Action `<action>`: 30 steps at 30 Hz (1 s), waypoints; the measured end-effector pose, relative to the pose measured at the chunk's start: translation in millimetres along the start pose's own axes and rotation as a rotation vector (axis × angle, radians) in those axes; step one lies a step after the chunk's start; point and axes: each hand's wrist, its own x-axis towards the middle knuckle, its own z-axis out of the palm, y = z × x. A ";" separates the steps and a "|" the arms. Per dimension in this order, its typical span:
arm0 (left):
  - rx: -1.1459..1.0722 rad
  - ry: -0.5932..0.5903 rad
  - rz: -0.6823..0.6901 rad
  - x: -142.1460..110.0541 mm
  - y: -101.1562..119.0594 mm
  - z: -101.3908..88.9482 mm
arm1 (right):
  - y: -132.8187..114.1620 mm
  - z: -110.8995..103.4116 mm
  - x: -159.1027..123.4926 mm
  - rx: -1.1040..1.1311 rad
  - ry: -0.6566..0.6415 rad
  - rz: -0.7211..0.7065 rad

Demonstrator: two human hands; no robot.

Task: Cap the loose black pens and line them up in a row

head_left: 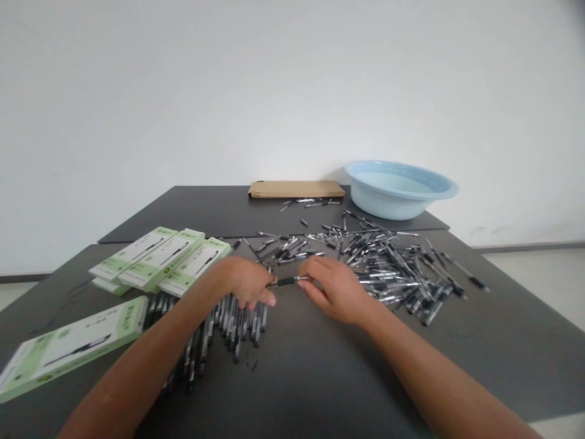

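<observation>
A pen with a black grip [287, 281] spans the gap between my two hands above the dark table. My right hand [336, 288] pinches its right end between thumb and fingers. At the pen's left end, my left hand [249, 283] has its fingers closed on it; the very tip is hidden there. Beneath my left hand and forearm lies a bundle of pens [235, 326], roughly side by side. To the right of my right hand spreads a loose heap of pens and pen parts [388, 262], pointing every way.
Several green and white pen boxes [155, 259] are stacked at the left, and another box [75, 344] lies nearer me. A light blue basin [397, 204] stands at the back right, beside a flat brown cardboard box [297, 189]. A seam crosses the dark table [311, 384] farther back.
</observation>
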 end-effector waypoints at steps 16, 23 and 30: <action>-0.014 0.007 0.006 -1.0 -0.1 1.1 | -0.4 -6.6 -2.6 0.069 -0.012 -0.027; -0.002 -0.018 0.009 -0.7 0.9 0.7 | -0.4 -3.1 -1.1 0.034 0.001 -0.051; 0.000 -0.005 0.009 -0.8 1.4 0.2 | 0.5 -2.5 -2.0 0.020 0.013 -0.051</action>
